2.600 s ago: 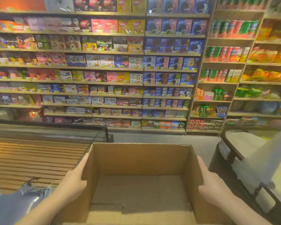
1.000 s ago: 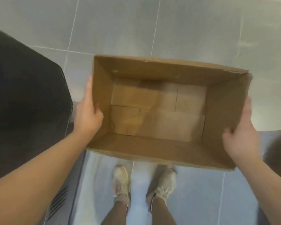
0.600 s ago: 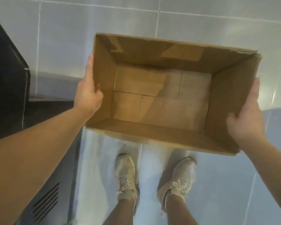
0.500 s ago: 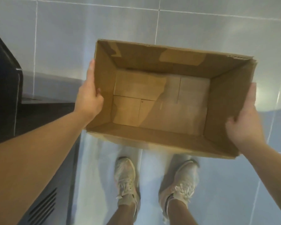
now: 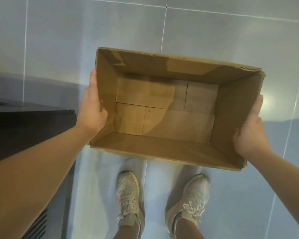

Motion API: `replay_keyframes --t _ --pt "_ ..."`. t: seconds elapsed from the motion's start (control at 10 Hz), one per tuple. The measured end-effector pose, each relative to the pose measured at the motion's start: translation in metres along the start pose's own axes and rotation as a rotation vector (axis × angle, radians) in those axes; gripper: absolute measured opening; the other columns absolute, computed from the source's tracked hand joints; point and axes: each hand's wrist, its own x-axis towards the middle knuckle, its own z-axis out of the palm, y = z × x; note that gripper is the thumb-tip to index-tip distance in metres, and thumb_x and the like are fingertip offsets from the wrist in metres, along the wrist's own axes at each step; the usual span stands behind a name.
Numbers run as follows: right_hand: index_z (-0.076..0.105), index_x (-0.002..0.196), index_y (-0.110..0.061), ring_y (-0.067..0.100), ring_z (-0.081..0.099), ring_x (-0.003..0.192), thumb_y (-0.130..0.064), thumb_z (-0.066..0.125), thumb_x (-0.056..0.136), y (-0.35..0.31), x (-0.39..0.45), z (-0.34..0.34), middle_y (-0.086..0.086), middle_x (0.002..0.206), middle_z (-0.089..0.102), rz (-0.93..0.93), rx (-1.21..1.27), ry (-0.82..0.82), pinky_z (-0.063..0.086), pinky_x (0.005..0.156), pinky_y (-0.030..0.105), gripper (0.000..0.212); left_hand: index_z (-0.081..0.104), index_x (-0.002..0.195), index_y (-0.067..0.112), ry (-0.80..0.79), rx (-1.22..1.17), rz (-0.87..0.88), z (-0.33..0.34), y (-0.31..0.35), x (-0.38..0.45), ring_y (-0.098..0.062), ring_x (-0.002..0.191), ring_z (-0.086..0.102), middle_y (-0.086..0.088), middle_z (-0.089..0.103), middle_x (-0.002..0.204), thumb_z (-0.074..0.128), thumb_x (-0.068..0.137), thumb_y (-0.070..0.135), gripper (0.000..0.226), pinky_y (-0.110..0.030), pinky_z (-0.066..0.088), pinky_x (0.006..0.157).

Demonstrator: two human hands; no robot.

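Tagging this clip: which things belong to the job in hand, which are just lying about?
In hand: empty cardboard box, left hand, right hand, each gripping a side wall.
Lying about: black cabinet, tiled floor, sneakers.

Your left hand (image 5: pixel 92 108) grips the left wall of the box (image 5: pixel 162 150), your right hand (image 5: pixel 251 136) the right wall. Below its near edge your shoes (image 5: pixel 128 195) stand on the floor (image 5: pixel 59 40), with a cabinet (image 5: pixel 24 130) at their left.
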Motion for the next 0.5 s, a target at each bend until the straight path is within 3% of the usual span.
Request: replay_keyframes --t 0.1,0.2,0.3,0.4,0.5 --pt "-0.040 0.135 -0.060 0.049 0.054 0.111 0.005 0.061 0.084 0.000 0.003 -0.007 0.024 0.137 0.043 -0.008 0.010 -0.103 0.047 0.094 0.060 0.130 -0.013 0.160 0.039 -0.075 0.014 -0.004 -0.005 -0.001 0.002 0.009 0.087 0.044 -0.006 0.033 0.155 0.051 0.093 -0.016 0.109 -0.038 0.046 0.101" --pt "-0.048 0.110 -0.072 0.049 0.055 0.112 0.004 0.064 0.082 -0.002 0.006 -0.019 0.024 0.138 0.045 -0.016 0.037 -0.200 0.048 0.095 0.059 0.137 -0.028 0.151 0.050 -0.185 0.062 -0.014 -0.016 0.003 0.005 -0.023 0.096 0.063 -0.012 0.038 0.150 0.053 0.093 -0.014 0.119 -0.053 0.056 0.095" --pt "-0.035 0.134 -0.065 0.047 0.058 0.106 -0.005 0.066 0.080 -0.011 0.001 -0.037 0.023 0.129 0.050 -0.021 -0.036 -0.247 0.052 0.091 0.057 0.129 -0.045 0.138 0.053 -0.388 0.195 -0.106 -0.035 0.009 0.008 -0.035 0.077 0.066 -0.025 0.059 0.118 0.056 0.097 -0.004 0.123 -0.052 0.059 0.081" --pt "-0.004 0.155 -0.039 0.045 0.056 0.115 -0.021 0.064 0.080 -0.032 -0.009 -0.067 0.018 0.142 0.042 -0.025 -0.109 -0.239 0.051 0.095 0.057 0.103 -0.040 0.144 0.050 -0.501 0.305 -0.158 -0.068 0.037 0.011 -0.042 0.095 0.069 -0.024 0.066 0.113 0.055 0.098 0.000 0.117 -0.052 0.058 0.086" --pt "0.001 0.159 -0.034 0.039 0.045 0.134 -0.034 0.055 0.090 -0.051 -0.032 -0.097 0.008 0.160 0.024 -0.119 -0.226 -0.193 0.046 0.103 0.055 0.088 -0.024 0.157 0.040 -0.441 0.324 -0.091 -0.105 0.073 0.010 -0.044 0.120 0.059 -0.024 0.056 0.134 0.052 0.095 -0.005 0.108 -0.049 0.051 0.096"
